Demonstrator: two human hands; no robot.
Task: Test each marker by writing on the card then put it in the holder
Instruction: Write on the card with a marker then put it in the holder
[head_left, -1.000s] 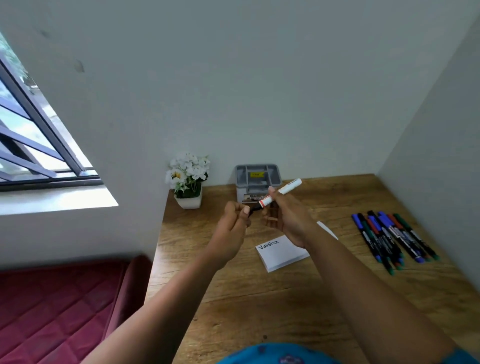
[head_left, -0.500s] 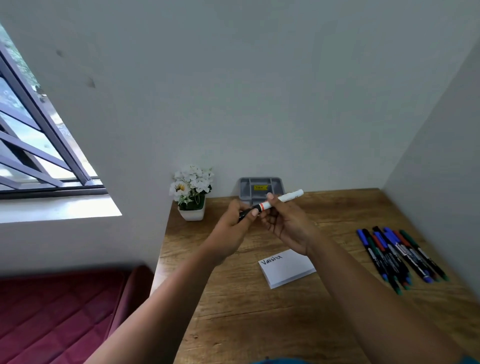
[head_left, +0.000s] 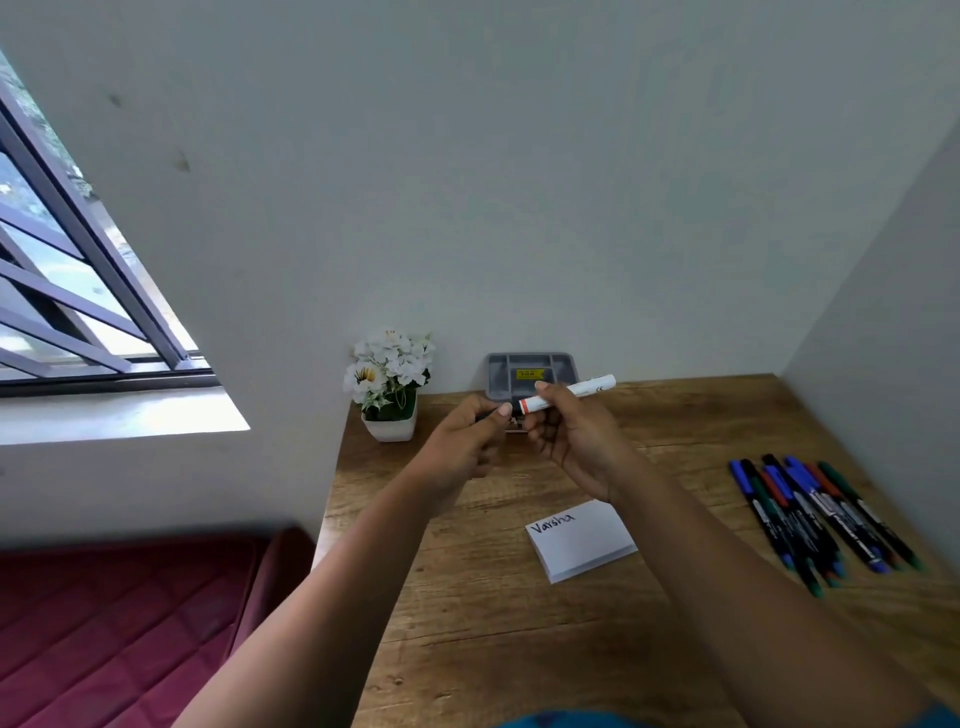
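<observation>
My right hand (head_left: 571, 441) grips a white marker (head_left: 576, 391) with an orange band, held level above the desk. My left hand (head_left: 462, 447) pinches the marker's black cap (head_left: 506, 409) at its left end; the cap sits against the barrel. Behind the hands stands the grey holder (head_left: 530, 371) with a yellow label, against the wall. A white card pad (head_left: 582, 540) with one handwritten word lies on the desk below my right wrist.
Several blue, red, green and black markers (head_left: 815, 514) lie in a row at the desk's right side. A white pot of white flowers (head_left: 389, 384) stands at the back left corner. Walls close the desk at back and right; a maroon seat (head_left: 130, 623) lies left.
The two hands came together: the black cap in my left hand now meets the marker's tip. The camera tilted, so the desk sits lower in view.
</observation>
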